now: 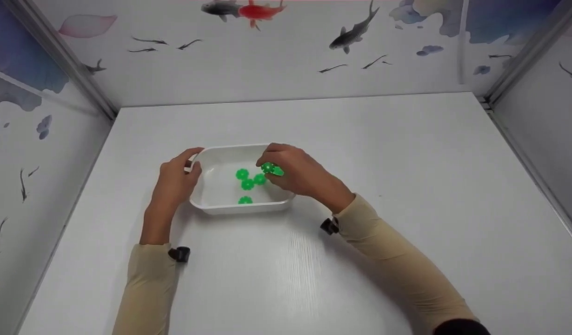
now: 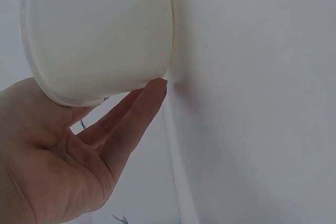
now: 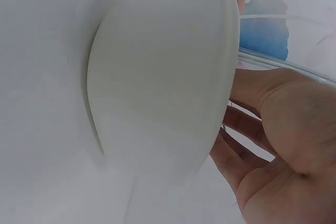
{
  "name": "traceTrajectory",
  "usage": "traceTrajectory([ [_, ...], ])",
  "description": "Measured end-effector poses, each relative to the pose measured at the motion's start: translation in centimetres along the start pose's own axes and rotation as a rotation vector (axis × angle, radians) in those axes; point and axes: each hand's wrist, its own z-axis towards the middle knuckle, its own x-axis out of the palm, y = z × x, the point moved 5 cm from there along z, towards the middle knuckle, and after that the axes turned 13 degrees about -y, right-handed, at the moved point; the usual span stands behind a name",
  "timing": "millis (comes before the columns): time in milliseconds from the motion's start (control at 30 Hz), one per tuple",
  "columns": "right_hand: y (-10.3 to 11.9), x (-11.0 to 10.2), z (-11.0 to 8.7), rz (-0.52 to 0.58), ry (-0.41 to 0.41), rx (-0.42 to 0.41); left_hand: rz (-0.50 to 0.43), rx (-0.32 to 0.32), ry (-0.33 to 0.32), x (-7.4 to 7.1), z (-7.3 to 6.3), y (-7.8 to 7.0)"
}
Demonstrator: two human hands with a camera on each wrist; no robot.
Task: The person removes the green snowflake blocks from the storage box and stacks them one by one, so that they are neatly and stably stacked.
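White tray (image 1: 219, 184) with rounded corners sat upright, kinda shallow. Three green flowers (image 1: 247, 184) clustered mid-tray, another (image 1: 245, 200) by the near side, at least one more (image 1: 268, 167) pinched in the right hand (image 1: 299, 170).

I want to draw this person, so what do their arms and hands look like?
The left hand and right hand have no gloves on. The left sleeve and right sleeve are long, plain and light tan. Each has a small black camera near the hand. Something black shows at the right sleeve's far end.
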Motion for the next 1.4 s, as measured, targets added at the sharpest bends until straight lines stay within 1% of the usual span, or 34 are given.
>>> traceTrajectory([
  [133,0.0,-0.9,-0.5,0.004,-0.043,-0.044,-0.006,0.006,0.001,-0.1,0.0,-0.1],
  [267,-0.2,-1.7,-1.0,0.017,-0.073,-0.067,-0.021,0.016,-0.001,-0.2,0.0,-0.1],
  [567,-1.4,-3.0,-2.1,0.032,-0.096,-0.045,-0.013,-0.011,0.013,-0.1,0.0,0.0],
  [933,-2.7,-3.7,-3.7,0.029,-0.094,-0.007,-0.011,-0.011,0.009,-0.1,-0.1,-0.1],
  [1100,-2.9,-4.4,-4.4,0.018,-0.113,-0.013,-0.01,-0.016,0.007,0.0,-0.1,0.0],
  [1300,-3.8,-5.2,-5.2,0.008,-0.116,-0.007,-0.023,0.013,0.007,-0.1,-0.1,0.1],
  [1400,-4.5,-5.4,-5.6,0.011,-0.112,0.007,-0.019,0.006,0.01,-0.2,0.0,0.1],
])
